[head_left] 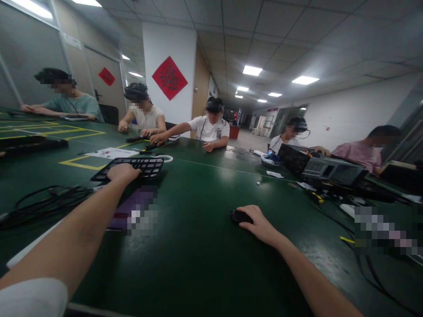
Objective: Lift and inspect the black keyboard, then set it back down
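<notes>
My left hand (124,173) reaches across the table on the left, its fingers closed on a flat black tray (152,167) divided into a grid of small compartments. The hand covers part of the tray, and some fingertips are hidden. A purple flat item (132,204), partly blurred out, lies just below the tray. On the right, my right hand (259,224) is wrapped around a black computer mouse (241,216) that rests on the green table. The mouse's front sticks out to the left of my fingers.
Black cables (49,200) lie coiled at left. A white sheet (112,152) and yellow tape (76,165) are beyond the tray. An opened computer case (330,169) stands at right among loose cables and papers. Several people sit around the green table (198,198).
</notes>
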Motion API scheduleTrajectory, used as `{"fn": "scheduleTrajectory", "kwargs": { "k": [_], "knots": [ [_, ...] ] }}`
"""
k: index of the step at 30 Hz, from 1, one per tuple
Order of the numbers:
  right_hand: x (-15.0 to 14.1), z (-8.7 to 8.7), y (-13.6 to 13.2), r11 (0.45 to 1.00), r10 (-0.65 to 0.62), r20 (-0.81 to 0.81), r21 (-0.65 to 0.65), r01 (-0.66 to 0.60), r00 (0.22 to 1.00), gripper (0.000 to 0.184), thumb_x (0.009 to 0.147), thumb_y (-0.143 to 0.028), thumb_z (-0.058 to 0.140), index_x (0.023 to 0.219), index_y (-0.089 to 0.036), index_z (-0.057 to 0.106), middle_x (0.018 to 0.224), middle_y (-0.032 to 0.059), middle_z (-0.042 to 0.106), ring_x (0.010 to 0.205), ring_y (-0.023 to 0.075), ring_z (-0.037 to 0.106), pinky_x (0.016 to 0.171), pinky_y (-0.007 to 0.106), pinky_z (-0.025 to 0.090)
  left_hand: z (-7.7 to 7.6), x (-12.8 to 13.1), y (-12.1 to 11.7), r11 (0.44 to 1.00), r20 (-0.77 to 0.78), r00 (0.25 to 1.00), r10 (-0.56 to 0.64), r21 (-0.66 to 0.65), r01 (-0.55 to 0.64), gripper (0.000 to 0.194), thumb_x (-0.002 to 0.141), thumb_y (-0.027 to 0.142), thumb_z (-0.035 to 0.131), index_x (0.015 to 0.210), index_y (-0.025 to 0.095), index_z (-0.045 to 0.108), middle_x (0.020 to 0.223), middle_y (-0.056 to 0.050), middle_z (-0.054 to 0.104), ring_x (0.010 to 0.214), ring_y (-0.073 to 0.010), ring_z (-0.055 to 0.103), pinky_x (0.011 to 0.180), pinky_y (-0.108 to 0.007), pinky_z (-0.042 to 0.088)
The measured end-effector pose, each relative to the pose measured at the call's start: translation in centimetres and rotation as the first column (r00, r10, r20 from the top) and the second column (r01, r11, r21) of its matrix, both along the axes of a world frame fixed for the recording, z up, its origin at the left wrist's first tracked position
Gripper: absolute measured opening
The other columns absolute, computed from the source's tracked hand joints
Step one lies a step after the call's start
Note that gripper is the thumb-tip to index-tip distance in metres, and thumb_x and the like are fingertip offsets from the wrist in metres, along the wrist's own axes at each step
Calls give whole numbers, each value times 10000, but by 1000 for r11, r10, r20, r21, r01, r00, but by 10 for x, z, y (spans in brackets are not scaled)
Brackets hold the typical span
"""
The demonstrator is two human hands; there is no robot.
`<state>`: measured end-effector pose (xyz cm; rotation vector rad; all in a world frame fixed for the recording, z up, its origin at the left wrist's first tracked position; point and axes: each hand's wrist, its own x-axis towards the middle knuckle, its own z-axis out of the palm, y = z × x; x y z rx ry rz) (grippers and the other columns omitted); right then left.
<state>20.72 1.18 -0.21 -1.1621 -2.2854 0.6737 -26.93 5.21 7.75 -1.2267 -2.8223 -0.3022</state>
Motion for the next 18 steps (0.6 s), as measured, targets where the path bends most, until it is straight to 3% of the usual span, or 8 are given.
{"fn": "scheduleTrajectory", "kwargs": {
  "k": [6,13,16,18],
  "knots": [
    [0,0,-2,1000,-7,19,-15,7,1000,451,729,-370,570,1164,-286,486,1189,47,483,1159,245,352,983,430,288,-11,0,3,998,5,1000,4,-70,-4,629,746,557,426,1111,53,520,1211,-151,486,1035,-283,450,727,-282,375],
    [6,5,2,1000,-9,38,-13,10,999,461,735,-381,558,1179,-287,478,1207,45,488,1158,240,363,974,426,293,0,-4,-4,998,11,1000,-21,-54,21,547,795,432,389,1150,25,478,1239,-181,451,1066,-293,430,776,-324,372],
    [30,4,18,986,-139,50,104,133,989,456,739,-385,536,1171,-247,489,1184,58,521,1130,248,399,958,428,296,4,-8,-8,997,11,999,-36,-70,36,512,804,406,380,1136,34,493,1239,-172,455,1065,-289,439,789,-332,370],
    [54,0,32,939,-295,77,210,274,952,433,754,-368,497,1152,-198,500,1138,76,553,1071,240,453,939,412,313,3,-13,-10,997,18,999,-31,-66,33,530,803,426,385,1144,34,487,1239,-174,455,1067,-293,440,803,-349,367]
  ]
}}
